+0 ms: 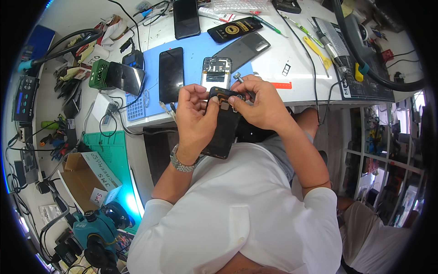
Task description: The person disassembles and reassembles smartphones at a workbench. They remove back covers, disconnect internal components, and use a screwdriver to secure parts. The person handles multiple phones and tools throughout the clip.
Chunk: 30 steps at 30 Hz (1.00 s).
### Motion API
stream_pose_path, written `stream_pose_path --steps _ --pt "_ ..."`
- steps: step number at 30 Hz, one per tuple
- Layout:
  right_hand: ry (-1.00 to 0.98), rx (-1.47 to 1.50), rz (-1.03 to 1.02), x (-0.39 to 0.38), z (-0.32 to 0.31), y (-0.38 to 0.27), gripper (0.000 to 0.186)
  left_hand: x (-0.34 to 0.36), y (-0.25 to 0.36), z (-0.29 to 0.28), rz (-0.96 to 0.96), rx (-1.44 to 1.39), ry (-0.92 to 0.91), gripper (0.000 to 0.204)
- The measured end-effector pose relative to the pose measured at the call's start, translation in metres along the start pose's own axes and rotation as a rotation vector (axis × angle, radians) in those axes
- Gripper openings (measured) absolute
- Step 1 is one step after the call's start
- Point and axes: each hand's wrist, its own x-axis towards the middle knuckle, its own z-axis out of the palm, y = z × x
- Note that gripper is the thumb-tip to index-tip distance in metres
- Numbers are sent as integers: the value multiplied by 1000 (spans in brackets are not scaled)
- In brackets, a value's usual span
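Over my lap, just off the table's front edge, I hold a dark phone screen panel (223, 132) with its inner side up and copper-coloured flex near the top. My left hand (196, 114) is closed on its upper left edge, thumb on the panel. My right hand (260, 102) grips its upper right corner with thumb and fingers. A small metal tool with a knobbed end (237, 77) sticks out from the right fingers; its other end is hidden. Just beyond my hands, an opened phone body (216, 71) with exposed inner parts lies on the blue mat (153, 59).
A black phone (171, 75) and a grey back cover (246, 51) lie on the mat. Farther back are two more phones, one dark (186, 19). A yellow tool (317, 52) and cables lie right. At left stand a cardboard box (84, 176) and a blue microscope (98, 228).
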Motion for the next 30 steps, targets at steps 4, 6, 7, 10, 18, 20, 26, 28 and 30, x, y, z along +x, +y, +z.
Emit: stream_pose_path --steps 4,6,7,10,18,20,26,28,30 --pt "2 -21 20 1 -2 -5 14 -3 6 0 -18 -7 -23 34" --pt "-13 15 64 2 -4 -8 13 -5 9 1 -23 -24 -31 34" --pt "-8 22 42 2 -4 -6 13 -6 10 2 -25 -33 -37 34" --pt "-15 76 15 3 -5 -1 14 -9 5 5 -32 -43 -52 33" --pt "-44 65 67 2 -6 -5 13 -10 5 1 37 -90 -76 32" --pt "-60 65 48 2 -7 -5 12 -11 7 2 26 -70 -79 35" --pt "15 96 -34 -3 3 -3 18 -10 2 1 52 6 -29 39" --pt "10 118 -19 -3 3 -4 18 -7 -2 1 97 -35 0 38" --pt "-12 158 8 -3 1 -2 19 -8 0 2 92 -69 10 38"
